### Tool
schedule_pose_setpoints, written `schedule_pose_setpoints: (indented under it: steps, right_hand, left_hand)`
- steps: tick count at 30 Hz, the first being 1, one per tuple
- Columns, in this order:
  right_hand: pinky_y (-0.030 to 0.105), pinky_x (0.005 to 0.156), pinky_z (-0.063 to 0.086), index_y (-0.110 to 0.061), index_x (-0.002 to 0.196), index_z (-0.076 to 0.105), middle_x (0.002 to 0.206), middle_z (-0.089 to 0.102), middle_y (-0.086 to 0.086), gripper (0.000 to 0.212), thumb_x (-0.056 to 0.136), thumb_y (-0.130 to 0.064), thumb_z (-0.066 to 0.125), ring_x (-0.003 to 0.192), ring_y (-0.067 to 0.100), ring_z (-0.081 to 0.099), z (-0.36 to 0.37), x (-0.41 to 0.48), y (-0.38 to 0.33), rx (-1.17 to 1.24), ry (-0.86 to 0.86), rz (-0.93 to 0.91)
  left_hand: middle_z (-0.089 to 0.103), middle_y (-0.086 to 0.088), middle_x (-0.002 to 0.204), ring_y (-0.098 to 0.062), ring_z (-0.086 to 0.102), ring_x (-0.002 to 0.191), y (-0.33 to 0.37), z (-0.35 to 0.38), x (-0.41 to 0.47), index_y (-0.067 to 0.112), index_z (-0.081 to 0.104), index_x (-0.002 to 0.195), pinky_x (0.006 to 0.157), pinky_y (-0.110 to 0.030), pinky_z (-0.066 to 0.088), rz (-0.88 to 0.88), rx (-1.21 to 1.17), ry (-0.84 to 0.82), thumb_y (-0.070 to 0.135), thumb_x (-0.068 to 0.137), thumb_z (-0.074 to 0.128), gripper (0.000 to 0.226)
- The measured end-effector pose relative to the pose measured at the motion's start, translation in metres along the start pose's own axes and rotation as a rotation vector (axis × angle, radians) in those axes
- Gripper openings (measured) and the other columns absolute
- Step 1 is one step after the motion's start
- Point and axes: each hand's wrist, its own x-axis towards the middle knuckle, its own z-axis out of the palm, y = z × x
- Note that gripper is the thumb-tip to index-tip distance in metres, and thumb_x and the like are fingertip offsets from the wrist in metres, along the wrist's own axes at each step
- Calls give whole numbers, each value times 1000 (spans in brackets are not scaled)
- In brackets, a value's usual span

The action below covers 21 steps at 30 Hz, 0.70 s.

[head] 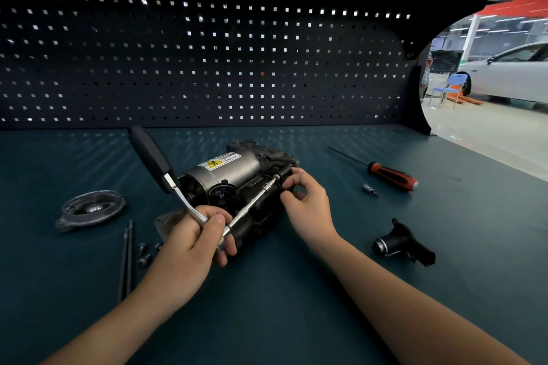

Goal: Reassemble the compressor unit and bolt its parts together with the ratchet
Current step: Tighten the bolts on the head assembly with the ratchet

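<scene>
Gripping the black-handled chrome ratchet (154, 160) in our left hand (195, 234), right hand (308, 201) pinching its tip, we are bolting the heavy, rigid grey metal compressor (225, 171).

The dark teal workbench (267, 320) is carrying the compressor unit (234, 168), which is lying on its side near the middle. To the left, a round metal cover (89, 210) is resting flat, with two long bolts (126, 260) lying side by side in front of it and several short bolts (145, 255) sitting just beside them. To the right, a red-and-black screwdriver (391, 176) and a small bit (370, 189) are lying near each other, and a black fitting (403, 246) is lying nearer the front edge.
</scene>
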Motion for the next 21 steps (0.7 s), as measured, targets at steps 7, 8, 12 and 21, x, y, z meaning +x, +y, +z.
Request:
schedule_pose_setpoints:
  steps: [7,8,12,21]
  right_hand:
    - [17,60,41,-19,65,47,85,58,-29,30,79,7,52,63,8,46,-3,3,0,87,9,47]
    - [16,60,41,-19,65,47,89,58,-24,30,79,8,52,65,6,48,-3,3,0,96,17,48]
    - [16,67,44,-20,64,48,89,58,-16,33,80,8,55,74,1,54,-2,6,1,111,49,37]
    - [20,76,45,-19,64,48,85,61,-11,34,81,7,61,81,9,57,-2,14,4,166,109,53]
  left_hand:
    - [64,1,59,-5,52,47,-1,-1,1,10,56,87,52,-14,43,-21,-25,-5,10,97,37,22]
    - [64,1,59,-5,52,47,-2,-1,1,10,56,87,52,-14,43,-21,-22,-8,10,97,37,22]
    - [64,1,59,-5,52,47,-1,-2,0,10,56,87,53,-14,43,-22,-28,-9,10,97,37,22]
    - [64,0,58,-5,51,47,1,0,0,8,56,87,52,-15,43,-19,-67,-9,9,97,36,22]
